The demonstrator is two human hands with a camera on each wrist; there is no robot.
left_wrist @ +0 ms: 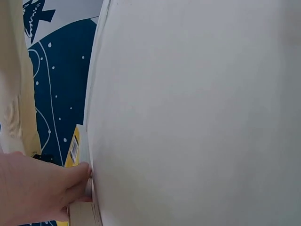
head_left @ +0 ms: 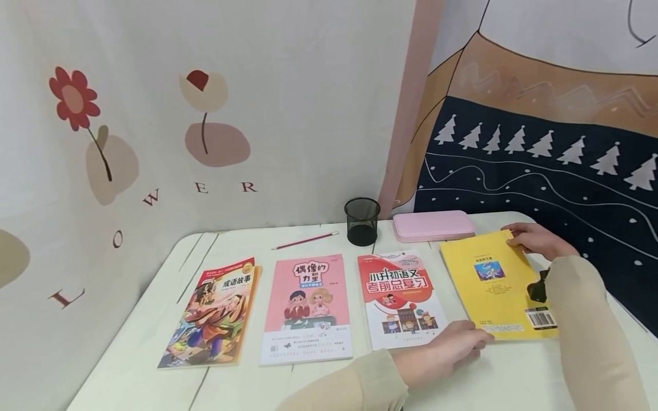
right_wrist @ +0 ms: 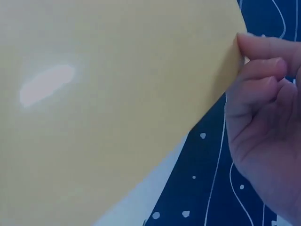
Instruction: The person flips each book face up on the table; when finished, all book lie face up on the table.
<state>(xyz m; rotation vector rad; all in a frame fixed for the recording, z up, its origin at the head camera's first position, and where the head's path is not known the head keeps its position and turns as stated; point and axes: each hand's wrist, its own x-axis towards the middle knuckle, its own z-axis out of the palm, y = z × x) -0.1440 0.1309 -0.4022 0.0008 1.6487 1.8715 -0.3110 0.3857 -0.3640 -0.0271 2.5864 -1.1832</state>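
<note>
A yellow book (head_left: 493,285) lies at the right end of a row of books on the white table (head_left: 514,377). My right hand (head_left: 537,240) pinches its far right corner; the right wrist view shows thumb and curled fingers (right_wrist: 263,122) on the edge of the yellow cover (right_wrist: 117,117). My left hand (head_left: 457,342) lies flat at the book's near left corner, fingertips touching it. From the left wrist, the fingers (left_wrist: 42,188) press against the white table (left_wrist: 188,117), with a strip of the yellow book (left_wrist: 73,146) behind.
Left of the yellow book lie a red-and-white book (head_left: 401,299), a pink book (head_left: 307,308) and an orange picture book (head_left: 213,311). Behind them are a pencil (head_left: 305,241), a black mesh pen cup (head_left: 362,221) and a pink pencil case (head_left: 433,225). Printed cloth hangs behind.
</note>
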